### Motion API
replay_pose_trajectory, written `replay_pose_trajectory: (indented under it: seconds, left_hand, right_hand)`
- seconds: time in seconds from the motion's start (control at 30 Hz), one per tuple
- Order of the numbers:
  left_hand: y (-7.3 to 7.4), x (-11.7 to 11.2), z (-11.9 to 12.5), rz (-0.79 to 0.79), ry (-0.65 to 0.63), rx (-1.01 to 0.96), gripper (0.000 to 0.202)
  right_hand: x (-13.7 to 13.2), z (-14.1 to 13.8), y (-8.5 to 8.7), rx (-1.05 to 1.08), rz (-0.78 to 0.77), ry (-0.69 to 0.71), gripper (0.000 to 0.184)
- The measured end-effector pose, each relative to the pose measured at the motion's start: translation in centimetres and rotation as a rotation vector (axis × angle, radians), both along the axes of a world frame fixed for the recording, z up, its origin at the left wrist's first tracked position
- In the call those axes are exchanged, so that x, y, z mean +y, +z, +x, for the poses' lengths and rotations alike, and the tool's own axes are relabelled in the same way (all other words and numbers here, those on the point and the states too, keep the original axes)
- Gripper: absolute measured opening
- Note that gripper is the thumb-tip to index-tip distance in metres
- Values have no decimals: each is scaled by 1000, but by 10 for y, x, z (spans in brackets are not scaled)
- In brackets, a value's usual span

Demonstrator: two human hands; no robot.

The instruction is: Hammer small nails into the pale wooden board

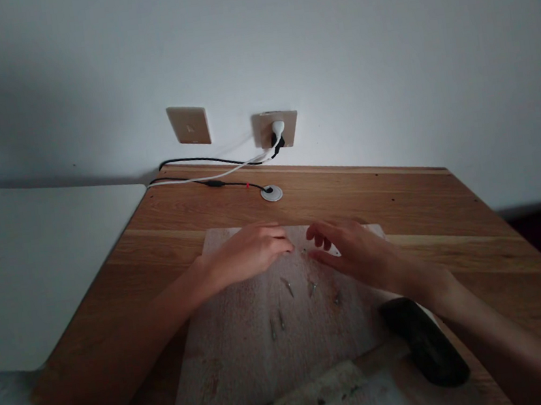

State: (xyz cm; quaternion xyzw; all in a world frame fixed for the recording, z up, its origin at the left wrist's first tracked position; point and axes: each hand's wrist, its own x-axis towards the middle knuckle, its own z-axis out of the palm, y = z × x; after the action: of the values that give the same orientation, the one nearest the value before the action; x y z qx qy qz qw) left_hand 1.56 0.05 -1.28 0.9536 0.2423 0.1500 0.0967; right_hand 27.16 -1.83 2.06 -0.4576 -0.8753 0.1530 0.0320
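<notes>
My left hand (252,253) is over the far part of a pale wooden board (235,358), its fingers curled together; anything between the fingertips is hidden. Facing it, my right hand (355,248) has its thumb apart from bent fingers and holds nothing that I can see. Between the two hands a tiny shiny spot (305,251) shows on the board, too small to name. Nearer to me lie several small nails or screws (288,287). A hammer with a black head (428,341) and a worn, pale grip (309,400) rests across the board's near part, below my right forearm.
Under the board is a wooden desk (348,193) against a white wall. Cables run along its back to a wall socket (293,124) and a round cable grommet (272,194). A white surface (50,256) adjoins on the left.
</notes>
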Motion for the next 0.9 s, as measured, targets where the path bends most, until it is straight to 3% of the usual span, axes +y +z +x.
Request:
replay_pose_trajectory:
  seconds: [0.13, 0.27, 0.5, 0.6, 0.7, 0.8, 0.9]
  left_hand:
    - [5, 5, 3, 121, -21, 93, 10]
    - [6, 9, 8, 179, 3, 94, 16]
    - [12, 3, 9, 49, 73, -38, 26]
    - [14, -10, 10, -22, 33, -97, 33]
    - [14, -21, 9, 35, -13, -97, 36]
    - [12, -23, -3, 83, 65, -57, 40]
    - [10, -20, -26, 35, 194, -78, 35]
  right_hand:
    - [0, -20, 5, -150, 25, 22, 15]
    - [-3, -34, 9, -299, 37, 26, 16]
    - [-2, -39, 7, -403, 12, 37, 19]
    - [-2, -42, 10, -417, -13, 37, 19]
    - [-3, -45, 13, -420, -31, 26, 20]
    - [-2, -46, 15, -397, -34, 16, 20]
    - [0, -43, 16, -336, -35, 4, 20]
